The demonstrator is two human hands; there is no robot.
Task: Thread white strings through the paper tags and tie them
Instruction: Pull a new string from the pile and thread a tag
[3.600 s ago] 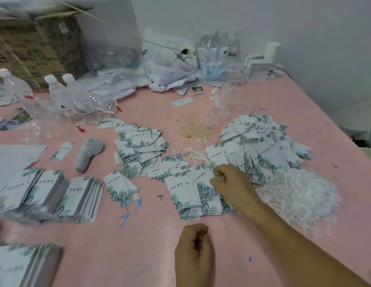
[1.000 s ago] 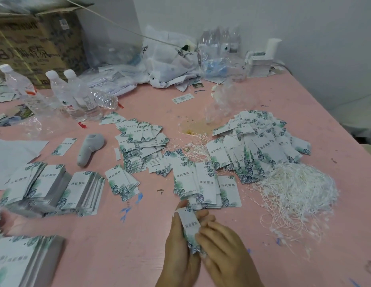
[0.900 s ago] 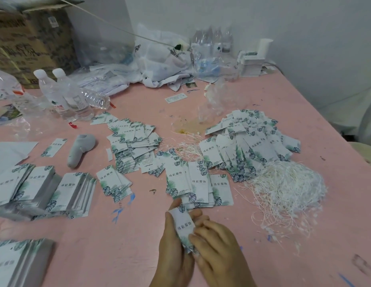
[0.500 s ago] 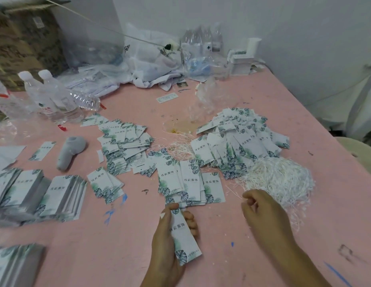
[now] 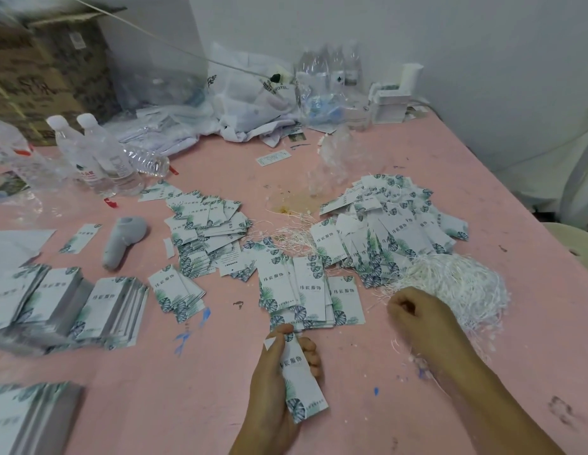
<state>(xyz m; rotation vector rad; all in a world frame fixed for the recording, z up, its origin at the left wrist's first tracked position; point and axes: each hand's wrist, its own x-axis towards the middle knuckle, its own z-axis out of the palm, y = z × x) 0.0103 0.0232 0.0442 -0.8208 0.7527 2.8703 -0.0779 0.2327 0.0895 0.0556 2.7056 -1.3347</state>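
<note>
My left hand (image 5: pixel 273 382) grips a small stack of white paper tags (image 5: pixel 301 382) with green leaf print, held upright near the table's front edge. My right hand (image 5: pixel 417 318) reaches to the left edge of a heap of white strings (image 5: pixel 457 287), fingers curled at the loose strands; whether it pinches a string I cannot tell. Just above my left hand lies a short pile of the same tags (image 5: pixel 305 293). A larger fan of tags with strings through them (image 5: pixel 388 224) lies behind the string heap.
On the pink table (image 5: pixel 384 405) lie another tag pile (image 5: pixel 207 231), neat tag stacks (image 5: pixel 89 303) at the left, a grey handheld tool (image 5: pixel 122 238), water bottles (image 5: pixel 95 156), plastic bags and a cardboard box at the back.
My right hand left the tags held by my left hand and moved right to the string heap. My left hand keeps holding the tags. The camera view shifted slightly.
</note>
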